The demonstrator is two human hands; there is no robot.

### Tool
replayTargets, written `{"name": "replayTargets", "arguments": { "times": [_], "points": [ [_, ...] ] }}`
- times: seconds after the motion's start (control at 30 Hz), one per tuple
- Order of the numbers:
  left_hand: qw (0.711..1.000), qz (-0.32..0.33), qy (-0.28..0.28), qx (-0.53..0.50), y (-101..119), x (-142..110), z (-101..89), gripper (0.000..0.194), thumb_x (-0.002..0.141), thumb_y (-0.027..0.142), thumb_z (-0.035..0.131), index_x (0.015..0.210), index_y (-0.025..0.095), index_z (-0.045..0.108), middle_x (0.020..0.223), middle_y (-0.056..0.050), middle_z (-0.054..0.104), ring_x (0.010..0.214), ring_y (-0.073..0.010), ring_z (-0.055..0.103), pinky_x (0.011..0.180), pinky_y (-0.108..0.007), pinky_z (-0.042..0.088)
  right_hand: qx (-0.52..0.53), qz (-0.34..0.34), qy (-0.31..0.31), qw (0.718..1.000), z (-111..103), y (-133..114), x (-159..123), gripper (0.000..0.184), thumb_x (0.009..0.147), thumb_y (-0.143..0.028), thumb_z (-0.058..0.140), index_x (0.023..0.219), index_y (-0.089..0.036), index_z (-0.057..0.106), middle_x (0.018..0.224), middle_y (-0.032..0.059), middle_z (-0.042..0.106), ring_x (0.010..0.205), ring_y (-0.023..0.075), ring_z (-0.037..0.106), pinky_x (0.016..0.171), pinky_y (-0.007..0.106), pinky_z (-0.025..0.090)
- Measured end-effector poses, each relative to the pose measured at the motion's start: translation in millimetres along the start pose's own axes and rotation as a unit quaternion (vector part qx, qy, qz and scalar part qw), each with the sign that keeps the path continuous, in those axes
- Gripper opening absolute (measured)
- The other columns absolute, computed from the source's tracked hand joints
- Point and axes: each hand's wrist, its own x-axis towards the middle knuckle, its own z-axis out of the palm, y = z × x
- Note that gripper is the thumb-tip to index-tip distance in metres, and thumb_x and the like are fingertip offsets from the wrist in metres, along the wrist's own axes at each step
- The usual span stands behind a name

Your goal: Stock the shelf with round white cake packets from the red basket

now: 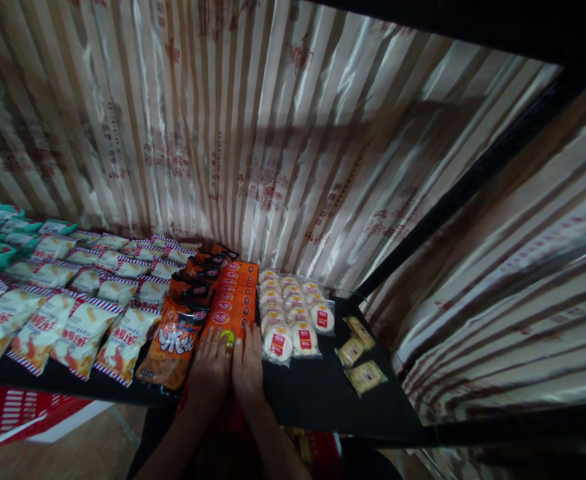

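While the left hand [215, 359] lies flat at the near end of the orange packets [233, 298], fingers stretched forward, the right hand [247, 365] is right there beside it, fingers straight too, and neither one is clenched or wrapped around anything! Between the fingertips, a round yellow-green mark peeps out. These orange packets make an overlapping column, running from the hands towards the back of the black shelf [317, 395]. Over on the left side, snug beside them, it's a line of brown-and-orange snack bags [170, 350], then rows of white bags [85, 333] with striped edges, and green bags [7, 230] at the far left. Swing across to the right: clear packs of round white crackers [295, 313] sit close by in rows, red labels showing, and beyond them three small yellowish packets [366, 377] lie near the shelf's end. Behind it all hangs a pleated, printed sheet [283, 133], and low on the left, a red basket [15, 408]!
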Motion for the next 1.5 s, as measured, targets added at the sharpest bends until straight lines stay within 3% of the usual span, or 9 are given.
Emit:
{"name": "replayTargets", "arguments": {
  "times": [0.33,0.77,0.93,1.27,1.5],
  "points": [
    [0.998,-0.033,-0.034,-0.029,4,0,0.1,0.040,0.085,0.022,0.030,0.115,0.005,0.052,0.124,-0.020,0.052,0.118,-0.0266,0.047,0.094,-0.045,0.042,-0.008,-0.016,0.005,1.000,5,-6,35,0.052,0.088,-0.041,0.029,0.128,-0.011,0.044,0.137,0.0155,0.039,0.129,0.0256,0.030,0.104,0.046,0.028],
    [0.997,-0.049,-0.028,-0.047,4,6,-5.6,0.039,0.085,0.022,0.031,0.112,0.006,0.055,0.120,-0.019,0.055,0.117,-0.0267,0.047,0.093,-0.045,0.043,-0.009,0.007,-0.007,1.000,6,-8,40,0.054,0.088,-0.041,0.028,0.126,-0.007,0.046,0.136,0.0184,0.039,0.129,0.0260,0.030,0.105,0.046,0.025],
    [0.997,-0.053,-0.015,-0.062,5,27,-3.9,0.042,0.084,0.019,0.030,0.119,0.011,0.052,0.124,-0.015,0.053,0.124,-0.0270,0.038,0.096,-0.045,0.040,-0.008,0.008,0.008,1.000,9,-6,48,0.055,0.089,-0.043,0.026,0.125,-0.007,0.047,0.136,0.0182,0.039,0.129,0.0258,0.030,0.104,0.046,0.026],
    [0.993,-0.043,-0.091,-0.066,-3,88,8.2,0.040,0.083,0.020,0.035,0.118,0.017,0.055,0.125,-0.009,0.054,0.130,-0.0261,0.029,0.101,-0.045,0.032,0.018,0.018,0.020,0.999,17,3,55,0.058,0.089,-0.043,0.021,0.125,-0.005,0.046,0.133,0.0177,0.044,0.127,0.0250,0.034,0.103,0.046,0.028],
    [0.984,-0.024,-0.153,-0.083,-3,109,26.2,0.044,0.084,0.026,0.037,0.127,0.028,0.045,0.136,-0.002,0.043,0.132,-0.0253,0.024,0.102,-0.046,0.030,0.055,0.055,0.029,0.997,18,3,57,0.063,0.088,-0.045,0.017,0.122,-0.002,0.048,0.129,0.0209,0.046,0.123,0.0256,0.040,0.103,0.045,0.028]
  ]
}}
